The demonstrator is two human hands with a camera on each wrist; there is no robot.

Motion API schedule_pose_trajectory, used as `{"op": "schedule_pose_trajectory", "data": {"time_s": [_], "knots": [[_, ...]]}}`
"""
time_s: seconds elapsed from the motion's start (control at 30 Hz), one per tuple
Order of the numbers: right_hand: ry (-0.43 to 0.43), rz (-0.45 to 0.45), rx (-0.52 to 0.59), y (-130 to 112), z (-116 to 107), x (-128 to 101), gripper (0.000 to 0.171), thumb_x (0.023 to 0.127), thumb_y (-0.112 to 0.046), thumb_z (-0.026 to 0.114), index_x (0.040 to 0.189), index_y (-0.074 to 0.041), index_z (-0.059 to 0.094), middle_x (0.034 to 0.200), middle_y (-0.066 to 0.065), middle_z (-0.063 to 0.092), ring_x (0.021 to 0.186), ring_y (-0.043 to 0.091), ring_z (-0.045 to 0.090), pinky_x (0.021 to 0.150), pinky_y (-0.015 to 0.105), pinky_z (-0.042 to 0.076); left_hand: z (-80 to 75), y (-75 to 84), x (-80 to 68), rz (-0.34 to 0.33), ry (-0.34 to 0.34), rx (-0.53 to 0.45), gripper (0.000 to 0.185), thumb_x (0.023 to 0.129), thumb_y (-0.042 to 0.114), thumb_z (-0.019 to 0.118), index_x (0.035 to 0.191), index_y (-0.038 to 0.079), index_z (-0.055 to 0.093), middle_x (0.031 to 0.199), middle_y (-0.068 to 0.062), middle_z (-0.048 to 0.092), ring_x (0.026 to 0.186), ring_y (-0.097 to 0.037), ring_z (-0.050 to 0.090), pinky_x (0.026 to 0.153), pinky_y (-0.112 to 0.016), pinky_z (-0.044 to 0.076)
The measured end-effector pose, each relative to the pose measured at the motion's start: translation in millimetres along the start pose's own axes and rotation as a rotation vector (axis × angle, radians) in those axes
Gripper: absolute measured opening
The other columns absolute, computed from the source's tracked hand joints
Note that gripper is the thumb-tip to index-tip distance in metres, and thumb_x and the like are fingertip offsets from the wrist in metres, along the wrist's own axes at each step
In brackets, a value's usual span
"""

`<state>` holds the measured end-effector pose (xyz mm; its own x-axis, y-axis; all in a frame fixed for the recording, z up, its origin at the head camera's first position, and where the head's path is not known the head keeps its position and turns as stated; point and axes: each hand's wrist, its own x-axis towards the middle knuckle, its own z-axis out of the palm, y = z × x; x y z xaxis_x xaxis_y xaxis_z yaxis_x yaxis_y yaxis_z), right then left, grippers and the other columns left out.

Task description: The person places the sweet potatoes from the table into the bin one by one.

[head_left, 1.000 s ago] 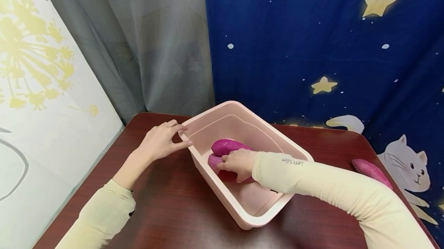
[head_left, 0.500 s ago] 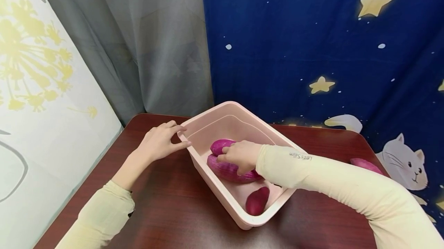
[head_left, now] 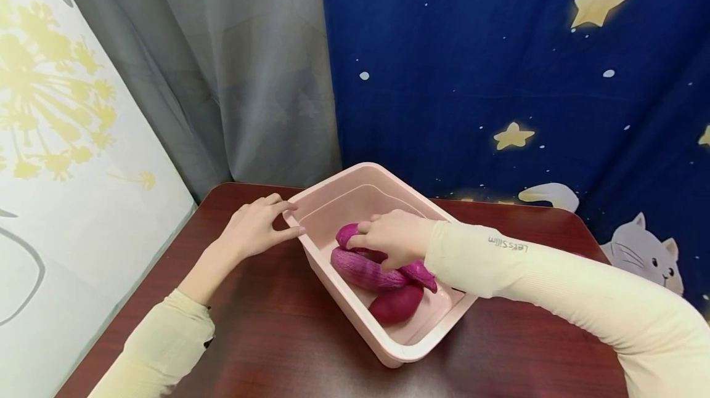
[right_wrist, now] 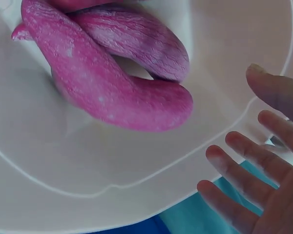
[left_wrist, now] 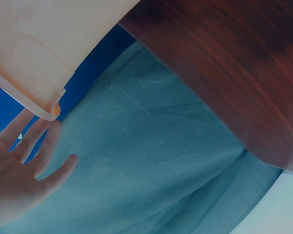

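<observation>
Inside a pink plastic bin [head_left: 412,352] lie three purple sweet potatoes: a bright, smooth one [head_left: 347,235], a rough, wrinkled one [head_left: 363,268] and a dark reddish one [head_left: 396,305]. Over the bright one hovers my right hand [head_left: 395,236]. In the right wrist view its fingers [right_wrist: 241,175] are spread and apart from the potatoes, holding nothing. At the bin's left corner, my left hand [head_left: 257,225] touches the rim with its extended fingertips and thumb; in the left wrist view its fingers [left_wrist: 49,144] look straight and spread.
The bin stands on a dark red wooden table [head_left: 266,324]. Behind it hang a grey curtain [head_left: 272,77] and a blue star-patterned curtain [head_left: 432,108]. On the right, my sleeve [head_left: 532,268] hides most of another sweet potato on the table.
My right hand has risen and drawn back to the right, uncovering more of the potatoes. The dark sweet potato has shifted from the bin's near end against the wrinkled one. My left hand stays put.
</observation>
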<state>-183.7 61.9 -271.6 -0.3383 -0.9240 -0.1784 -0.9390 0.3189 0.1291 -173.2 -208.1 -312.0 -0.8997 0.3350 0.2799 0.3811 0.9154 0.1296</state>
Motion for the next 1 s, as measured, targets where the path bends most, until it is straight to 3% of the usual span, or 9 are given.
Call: {"op": "schedule_pose_trajectory", "data": {"time_s": [0.5,0.83,1.0], "knots": [[0.189,-0.044,-0.088,12,-13,-26,0.053,0.067,-0.029,0.074,0.116,-0.022,0.055,0.094,0.000,0.053,0.087,0.018,0.048,0.072,0.031,0.041,-0.4,0.7,-0.7,-0.001,0.002,0.002,0.051,0.074,0.050,0.063,0.107,0.011,0.063,0.092,-0.005,0.055,0.080,-0.023,0.053,0.063,-0.041,0.043],[0.345,-0.050,-0.188,25,-13,-49,0.047,0.070,-0.027,0.070,0.115,-0.021,0.056,0.103,0.001,0.054,0.094,0.019,0.049,0.065,0.032,0.042,0.1,0.3,-0.3,0.000,0.001,0.002,0.051,0.074,0.051,0.062,0.107,0.011,0.063,0.093,-0.006,0.055,0.080,-0.022,0.053,0.063,-0.041,0.043],[0.386,-0.054,-0.207,32,-12,-63,0.050,0.069,-0.025,0.071,0.116,-0.019,0.054,0.110,0.004,0.053,0.101,0.023,0.047,0.073,0.036,0.042,-0.5,0.9,-0.6,0.000,0.003,0.004,0.050,0.075,0.050,0.063,0.107,0.011,0.063,0.092,-0.005,0.055,0.080,-0.022,0.053,0.063,-0.041,0.042]]}}
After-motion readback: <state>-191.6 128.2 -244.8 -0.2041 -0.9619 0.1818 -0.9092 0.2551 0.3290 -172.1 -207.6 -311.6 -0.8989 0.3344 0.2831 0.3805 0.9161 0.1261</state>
